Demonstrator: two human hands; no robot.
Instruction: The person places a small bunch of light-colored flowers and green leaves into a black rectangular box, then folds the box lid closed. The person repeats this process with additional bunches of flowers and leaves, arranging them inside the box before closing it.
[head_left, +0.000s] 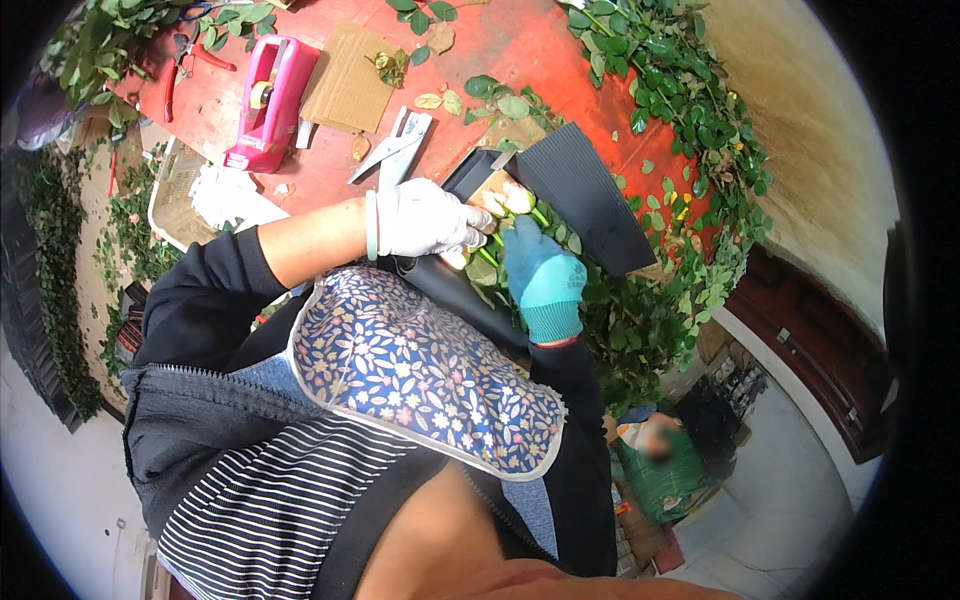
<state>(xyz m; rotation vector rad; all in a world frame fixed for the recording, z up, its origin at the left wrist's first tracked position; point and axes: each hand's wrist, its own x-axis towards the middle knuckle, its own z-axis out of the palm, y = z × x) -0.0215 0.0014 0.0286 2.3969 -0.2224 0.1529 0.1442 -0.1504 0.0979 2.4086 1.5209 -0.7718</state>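
Note:
My left hand (431, 221), in a white glove, has its bent fingertips on a pale pink rose (454, 259) and green stems. My right hand (541, 266), in a blue and teal knit glove, is closed around rose stems (487, 257) just beside it. Pale pink rose heads (517, 198) lie above the hands, against a brown card piece (487, 189). Behind them is a black open holder (466, 176). A black ribbed board (589, 199) slants to the right of the roses. The fingertips of both hands are partly hidden by the flowers.
On the red table (510, 37) lie a pink tape dispenser (259, 139), corrugated cardboard (349, 79), red-handled pruning shears (180, 71) and a grey plier-like metal tool (397, 146). Leafy stems (675, 112) pile at right. A plastic basket (169, 187) stands left. A person (660, 465) is at lower right.

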